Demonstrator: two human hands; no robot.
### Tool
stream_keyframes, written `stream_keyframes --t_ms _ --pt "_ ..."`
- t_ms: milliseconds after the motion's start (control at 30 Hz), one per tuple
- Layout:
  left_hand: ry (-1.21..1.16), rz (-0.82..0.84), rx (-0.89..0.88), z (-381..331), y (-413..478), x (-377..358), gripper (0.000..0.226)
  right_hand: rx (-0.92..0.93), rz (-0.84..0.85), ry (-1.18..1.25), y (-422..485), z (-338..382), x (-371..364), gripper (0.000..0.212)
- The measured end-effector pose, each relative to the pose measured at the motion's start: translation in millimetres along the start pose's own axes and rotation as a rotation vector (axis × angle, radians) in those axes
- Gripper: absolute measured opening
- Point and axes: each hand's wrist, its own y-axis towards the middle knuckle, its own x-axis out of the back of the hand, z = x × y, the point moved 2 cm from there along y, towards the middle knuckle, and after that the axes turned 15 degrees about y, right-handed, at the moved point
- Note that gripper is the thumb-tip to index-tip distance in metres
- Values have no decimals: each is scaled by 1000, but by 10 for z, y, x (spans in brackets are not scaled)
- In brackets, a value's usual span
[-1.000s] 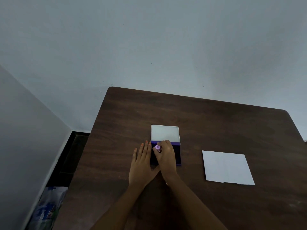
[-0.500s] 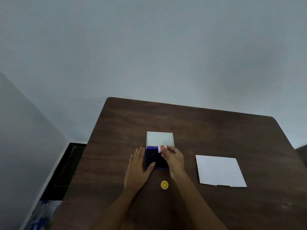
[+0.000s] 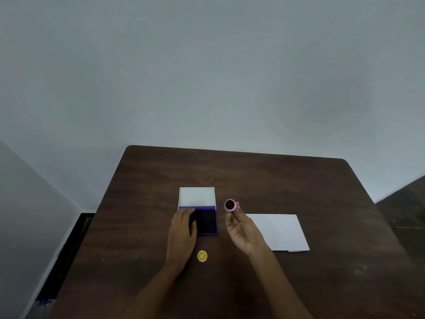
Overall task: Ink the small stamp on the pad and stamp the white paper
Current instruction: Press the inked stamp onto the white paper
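Observation:
My right hand (image 3: 241,229) holds the small pink round stamp (image 3: 230,205) at its fingertips, lifted off the table, palm turned up, with the dark inked face pointing toward me. It hangs between the ink pad and the white paper (image 3: 281,231), which lies flat to the right. The purple ink pad (image 3: 207,221) sits open with its white lid (image 3: 196,196) folded back. My left hand (image 3: 182,231) lies flat on the pad's left edge, fingers together, gripping nothing.
A small yellow round cap (image 3: 202,256) lies on the dark wooden table (image 3: 276,180) near me, between my forearms. The table meets a pale wall at the back. Dark floor shows past its left edge.
My right hand has lifted the stamp off the ink pad, moved it right and turned its face up. My left hand stays on the pad. The view has tilted upward.

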Motion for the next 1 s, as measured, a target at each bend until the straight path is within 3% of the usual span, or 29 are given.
stream_keyframes --t_ms 233,400,500,600,667,1000 --pt "136 240 -458 -679 -343 -502 41 207 -34 -12 -165 720 170 12" --pt "260 417 -733 -994 -536 -912 49 244 -39 -40 -194 1118 257 15" --pt "292 448 -737 -1084 -533 -1050 57 361 -156 -394 -117 1199 312 23" --pt "423 417 -790 -1145 -518 -1123 63 538 -198 -762 -37 1174 340 14" --pt "464 433 -800 -1181 -511 -1169 65 593 -202 -861 -1 1119 337 8" --pt "417 443 -775 -1259 -460 -1206 55 759 -212 -1245 331 965 367 14"
